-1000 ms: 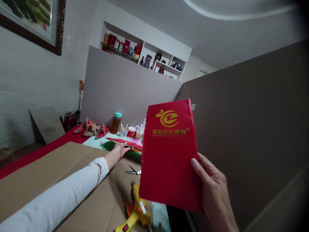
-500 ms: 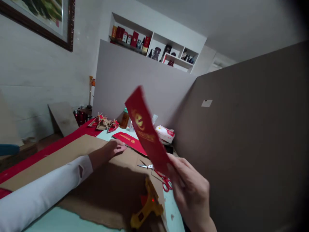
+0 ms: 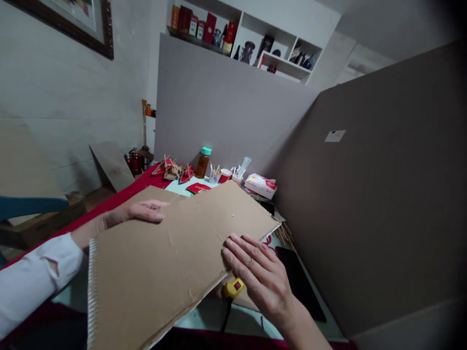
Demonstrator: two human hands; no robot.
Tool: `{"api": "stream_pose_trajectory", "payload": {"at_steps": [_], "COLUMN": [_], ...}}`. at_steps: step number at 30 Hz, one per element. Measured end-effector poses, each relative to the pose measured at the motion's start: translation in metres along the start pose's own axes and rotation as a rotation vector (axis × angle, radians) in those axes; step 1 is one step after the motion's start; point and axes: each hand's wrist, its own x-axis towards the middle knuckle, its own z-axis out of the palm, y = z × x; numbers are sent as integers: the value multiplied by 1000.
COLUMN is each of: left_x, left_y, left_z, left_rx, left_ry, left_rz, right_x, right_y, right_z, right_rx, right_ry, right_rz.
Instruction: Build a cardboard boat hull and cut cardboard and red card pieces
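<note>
Head view: a mint-green surface (image 3: 204, 316) with red cloth (image 3: 148, 180) along its left side stands before two grey panels (image 3: 226, 102) meeting at a corner. Near the back are a teal-lidded bottle (image 3: 203, 165), a cup of small sticks (image 3: 214, 177), a red cup (image 3: 224, 177) and a tissue pack (image 3: 260, 185). Behind, white shelves (image 3: 280, 25) carry boxes and vases; a framed picture (image 3: 110, 34) hangs on the left wall.

A brown cardboard sheet (image 3: 182, 243) is held tilted over the surface, hiding much of the yellow glue gun (image 3: 234, 288). The left hand (image 3: 146, 211) is clamped on its far left edge; the right hand (image 3: 255, 267) lies on its upper face, fingers together, thumb hidden, so whether it grips cannot be told.

Half a second ago the right hand held up a red gold-printed piece, and the glue gun lay uncovered.
</note>
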Motion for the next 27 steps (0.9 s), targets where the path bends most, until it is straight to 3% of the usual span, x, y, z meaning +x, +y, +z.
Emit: {"api": "stream_pose_trajectory", "payload": {"at_steps": [2,4,8,12,16,19,22,24,27], "left_x": [0,2,4,-1,-9,-8,-1,2,3], "left_y": [-7,-15,-23,-18,-8,0,5,8,10], "left_z": [2,4,5,3,0,-2,-2,1,4], "left_rx": [33,55,118,175,221,269,344,393,475], "left_ry": [-249,-381,-320,-336,-341,-336,-237,-174,-184], "left_rz": [-110,-136,-120,-142,-194,-218,-181,-144,-117], "right_x": [-7,-14,-16,-11,-12,-15,-18,-20,-21], "right_y": [-1,-2,-2,0,1,-5,-13,-16,-17], "right_z": [2,3,-3,-10,-9,-6,-1,5,13], "right_rx": [10,10,62,173,714,1052,1072,925,386], "right_ry": [-34,21,177,254,182,176,196,138,61], "right_rz": [78,211,586,889,1181,1216,1249,1219,987]}}
